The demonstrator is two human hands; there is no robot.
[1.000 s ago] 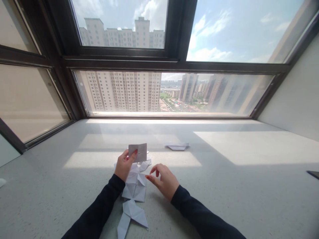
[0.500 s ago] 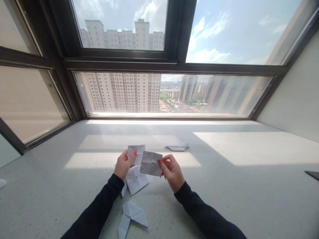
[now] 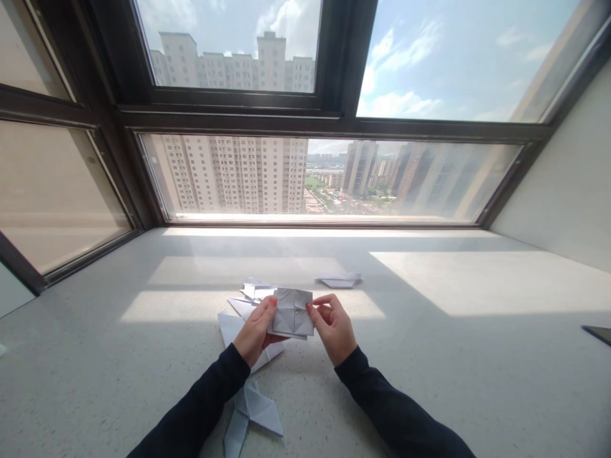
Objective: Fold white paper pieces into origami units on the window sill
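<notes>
Between my hands is a pair of folded paper squares [image 3: 292,312], one lying over the other, creased in a cross through the middle. My left hand [image 3: 256,329] grips their left edge, thumb on top. At the right edge, my right hand [image 3: 334,326] pinches the upper square between thumb and fingers. Under and behind my left hand lie several folded white paper pieces [image 3: 231,327], partly hidden by it. Closer to me, a folded paper piece with pointed arms [image 3: 252,410] rests on the sill, partly covered by my left sleeve.
A flat boat-shaped paper fold [image 3: 338,280] lies farther back on the speckled white windowsill [image 3: 429,381]. Dark window frames [image 3: 324,127] rise behind it. At the far right edge sits a dark flat object [image 3: 597,334]. Sunlight falls in patches across the sill.
My left hand has moved right and toward me, bringing its paper square beneath the one in my right hand. More of the paper pieces behind it now show.
</notes>
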